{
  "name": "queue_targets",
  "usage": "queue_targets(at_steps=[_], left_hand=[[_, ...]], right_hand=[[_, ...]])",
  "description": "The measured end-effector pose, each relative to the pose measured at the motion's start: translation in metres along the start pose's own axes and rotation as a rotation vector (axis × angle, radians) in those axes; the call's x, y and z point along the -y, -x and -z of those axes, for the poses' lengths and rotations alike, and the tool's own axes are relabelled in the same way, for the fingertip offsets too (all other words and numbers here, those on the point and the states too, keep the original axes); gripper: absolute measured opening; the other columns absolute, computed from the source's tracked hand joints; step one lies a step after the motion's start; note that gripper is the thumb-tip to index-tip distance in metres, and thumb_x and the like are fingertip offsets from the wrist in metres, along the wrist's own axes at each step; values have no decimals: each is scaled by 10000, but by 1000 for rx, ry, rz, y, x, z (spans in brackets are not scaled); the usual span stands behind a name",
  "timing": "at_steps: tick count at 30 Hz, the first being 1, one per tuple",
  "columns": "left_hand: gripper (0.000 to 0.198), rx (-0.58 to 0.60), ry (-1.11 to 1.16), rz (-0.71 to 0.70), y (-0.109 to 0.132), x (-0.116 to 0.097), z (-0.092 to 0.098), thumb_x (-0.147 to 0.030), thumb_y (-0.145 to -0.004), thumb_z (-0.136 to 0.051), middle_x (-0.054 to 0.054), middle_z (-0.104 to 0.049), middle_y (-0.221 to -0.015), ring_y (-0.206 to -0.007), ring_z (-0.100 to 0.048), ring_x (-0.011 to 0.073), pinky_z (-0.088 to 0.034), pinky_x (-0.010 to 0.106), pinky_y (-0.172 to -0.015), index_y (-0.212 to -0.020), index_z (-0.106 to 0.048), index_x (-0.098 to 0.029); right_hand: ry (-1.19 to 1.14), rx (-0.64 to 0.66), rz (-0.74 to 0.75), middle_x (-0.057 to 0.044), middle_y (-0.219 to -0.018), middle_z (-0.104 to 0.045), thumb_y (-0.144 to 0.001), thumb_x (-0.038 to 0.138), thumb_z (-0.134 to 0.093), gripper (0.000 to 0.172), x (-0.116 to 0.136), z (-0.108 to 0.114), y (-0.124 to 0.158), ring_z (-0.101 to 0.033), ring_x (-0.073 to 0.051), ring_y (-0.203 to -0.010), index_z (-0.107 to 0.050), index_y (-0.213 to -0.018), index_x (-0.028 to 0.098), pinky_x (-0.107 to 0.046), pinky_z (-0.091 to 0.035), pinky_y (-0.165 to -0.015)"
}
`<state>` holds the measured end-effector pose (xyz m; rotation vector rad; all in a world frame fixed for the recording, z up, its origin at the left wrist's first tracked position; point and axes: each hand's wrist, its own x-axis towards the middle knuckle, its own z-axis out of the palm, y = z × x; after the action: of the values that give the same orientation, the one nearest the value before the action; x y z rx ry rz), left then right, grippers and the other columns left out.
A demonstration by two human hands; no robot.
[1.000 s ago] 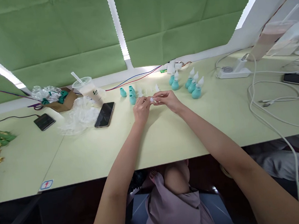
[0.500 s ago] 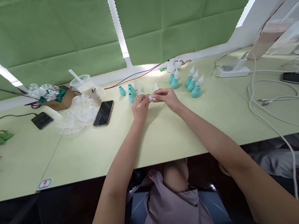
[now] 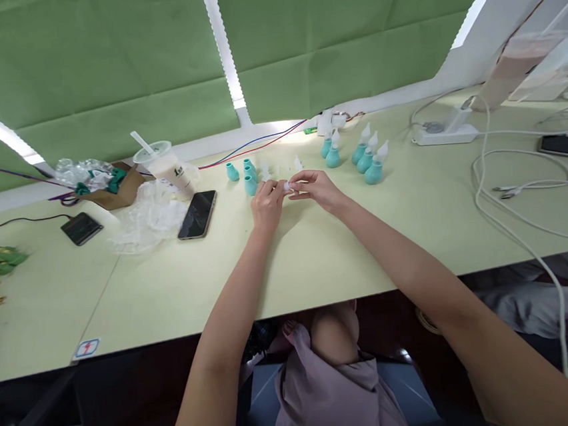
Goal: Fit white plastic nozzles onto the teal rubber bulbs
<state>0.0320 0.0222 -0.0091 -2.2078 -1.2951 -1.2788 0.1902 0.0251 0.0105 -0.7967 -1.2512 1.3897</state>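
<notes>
Between my two hands is a small white piece (image 3: 287, 186). My left hand (image 3: 267, 201) pinches it from the left, and the fingertips of my right hand (image 3: 318, 189) close on it from the right. Just behind my hands stand small translucent white tips (image 3: 298, 164), partly hidden by the fingers. Several open teal bulbs (image 3: 250, 185) stand to the left of them. To the right, several teal bulbs with white pointed tips (image 3: 373, 171) stand upright in two groups.
A phone (image 3: 197, 215), a crumpled plastic bag (image 3: 147, 219) and a drink cup (image 3: 164, 167) are on the left. Farther left are a cardboard box (image 3: 115, 194) and a black device (image 3: 81, 228). A power strip (image 3: 444, 134) and white cables (image 3: 482, 187) lie on the right.
The fingers of my right hand have spread a little at the white piece. My left hand is nearly unchanged. The view has shifted slightly.
</notes>
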Motion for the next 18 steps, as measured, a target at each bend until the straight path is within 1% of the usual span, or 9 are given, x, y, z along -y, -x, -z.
queue_targets(at_steps=[5, 9, 12, 15, 18], left_hand=[[323, 3, -19, -39, -1, -1, 0, -376, -940, -365, 32, -585, -743, -712, -501, 118, -364, 247, -629, -912, -645, -218], [306, -23, -37, -96, -1, -1, 0, -355, -940, -374, 25, -566, -719, -692, -500, 111, -328, 238, -599, -880, -635, -205], [305, -47, -68, -154, -1, 0, 1, -324, -942, -376, 25, -556, -708, -670, -488, 112, -310, 244, -580, -838, -633, -198], [310, -58, -79, -207, -1, 0, 0, -292, -945, -371, 27, -558, -708, -660, -479, 113, -308, 249, -577, -815, -634, -194], [315, -68, -86, -234, 0, 1, -2, -276, -947, -366, 26, -554, -693, -658, -476, 114, -313, 251, -581, -817, -641, -194]], right_hand=[[-39, -20, -66, 15, -664, -644, -466, 377, -852, 355, -1, 4, -1, -616, -118, -676, -677, -693, 168, -381, -556, -828], [-95, 32, -113, 25, -673, -641, -498, 347, -849, 323, -3, 5, -1, -620, -112, -684, -661, -695, 171, -374, -557, -828], [-122, 63, -174, 29, -708, -654, -545, 294, -836, 312, -2, 7, 1, -626, -104, -689, -669, -788, 190, -351, -557, -821], [-105, 89, -246, 3, -781, -685, -582, 254, -820, 348, 1, 9, 2, -635, -104, -702, -683, -895, 189, -313, -552, -807], [-76, 98, -274, -8, -798, -690, -587, 247, -815, 333, 4, 12, 3, -626, -98, -682, -698, -890, 172, -291, -553, -772]])
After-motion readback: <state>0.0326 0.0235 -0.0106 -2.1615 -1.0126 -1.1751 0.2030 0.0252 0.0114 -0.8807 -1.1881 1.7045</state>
